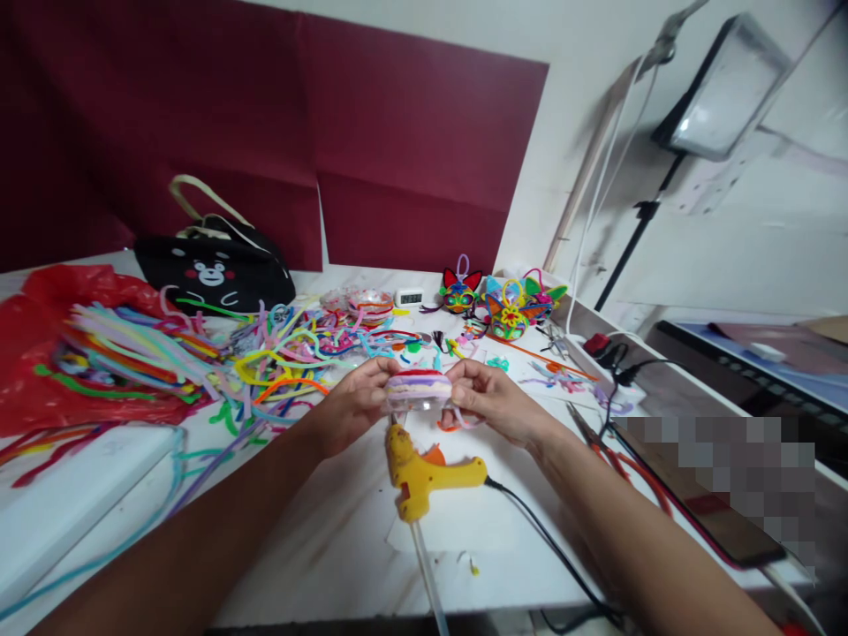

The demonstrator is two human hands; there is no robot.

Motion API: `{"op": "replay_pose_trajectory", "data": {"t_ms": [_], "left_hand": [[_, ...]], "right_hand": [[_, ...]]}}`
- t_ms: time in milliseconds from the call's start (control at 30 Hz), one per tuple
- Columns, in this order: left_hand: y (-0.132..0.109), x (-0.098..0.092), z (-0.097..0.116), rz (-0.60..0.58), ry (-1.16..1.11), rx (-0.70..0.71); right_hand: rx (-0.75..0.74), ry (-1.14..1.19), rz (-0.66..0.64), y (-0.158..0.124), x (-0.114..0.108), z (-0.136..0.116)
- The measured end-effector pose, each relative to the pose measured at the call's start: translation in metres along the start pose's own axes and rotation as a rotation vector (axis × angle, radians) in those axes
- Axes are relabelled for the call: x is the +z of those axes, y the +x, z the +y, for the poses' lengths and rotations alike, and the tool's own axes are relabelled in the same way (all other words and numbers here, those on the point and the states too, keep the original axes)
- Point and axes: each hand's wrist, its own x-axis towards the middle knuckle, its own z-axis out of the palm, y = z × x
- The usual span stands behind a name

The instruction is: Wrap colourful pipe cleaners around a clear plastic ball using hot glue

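Between my two hands is a clear, rounded plastic piece (419, 404) with bands of red, purple and cream pipe cleaner laid across it. My left hand (358, 397) grips its left end with thumb and fingers. At the other end, my right hand (490, 402) pinches it, and a pale pink pipe cleaner tail hangs beside those fingers. Just below, a yellow hot glue gun (424, 477) lies on the white table (318, 548), its nozzle near the held piece and a clear glue stick in its back.
Loose pipe cleaners (284, 353) and a red plastic bag (33, 353) spread over the left. Behind stand a black bag (212, 269), a small timer (409, 298) and several colourful animal-faced ornaments (510, 309). At right are pliers (589, 433), a phone (702, 495) and the gun's cord (549, 534).
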Motion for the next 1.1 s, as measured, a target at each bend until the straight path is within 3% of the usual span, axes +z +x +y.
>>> {"op": "replay_pose_trajectory", "data": {"t_ms": [433, 767, 1100], "left_hand": [[0.003, 0.000, 0.002, 0.071, 0.010, 0.025], [0.004, 0.004, 0.003, 0.339, 0.125, 0.055], [0.005, 0.010, 0.002, 0.454, 0.238, 0.181]], "right_hand": [[-0.031, -0.051, 0.062, 0.002, -0.001, 0.002], [-0.115, -0.025, 0.177, 0.009, 0.003, 0.008], [-0.095, -0.018, 0.193, 0.010, 0.004, 0.011]]}}
